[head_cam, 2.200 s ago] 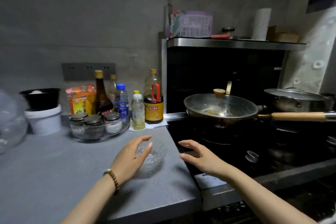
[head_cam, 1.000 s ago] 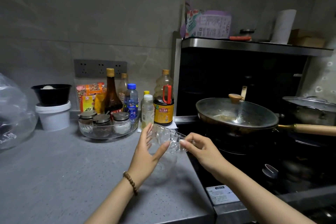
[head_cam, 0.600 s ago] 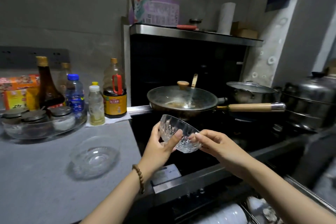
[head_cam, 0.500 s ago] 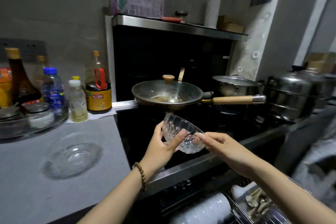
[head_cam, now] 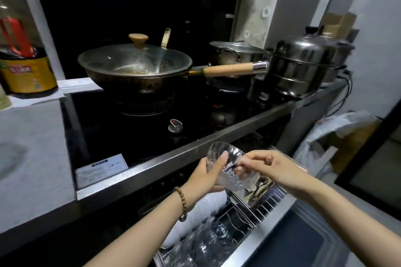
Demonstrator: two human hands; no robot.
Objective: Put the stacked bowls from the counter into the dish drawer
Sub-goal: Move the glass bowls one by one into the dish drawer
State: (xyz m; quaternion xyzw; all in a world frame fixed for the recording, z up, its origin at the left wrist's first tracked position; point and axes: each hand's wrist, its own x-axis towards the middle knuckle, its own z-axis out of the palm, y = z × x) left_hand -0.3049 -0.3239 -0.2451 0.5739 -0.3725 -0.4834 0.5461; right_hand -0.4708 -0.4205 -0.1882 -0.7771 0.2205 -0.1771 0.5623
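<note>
Both hands have come down from stove height, and the cut-glass bowl point(head_cam: 224, 166) they carry now hangs below the counter point(head_cam: 32, 158) edge, above the open dish drawer point(head_cam: 256, 234); the view has swung right and downward with them.

Head view: the left hand point(head_cam: 206, 176) closes on the bowl's near left side, thumb lying up over the rim, a bead bracelet point(head_cam: 182, 204) on its wrist. The right hand point(head_cam: 269, 168) pinches the opposite rim between thumb and fingertips. The bowl is tilted, its mouth facing up and away toward the stove front, its base turned down toward the person. Whether it is one bowl or several nested cannot be told through the glass.

Beneath it, the drawer's wire rack point(head_cam: 249, 210) holds white dishes point(head_cam: 195, 221) at the left, clear glassware point(head_cam: 208, 240) nearer the front, and some blurred utensils at the back.

On the stove stands a lidded wok point(head_cam: 134, 67), its wooden handle pointing right toward a steel steamer pot point(head_cam: 301, 65).
</note>
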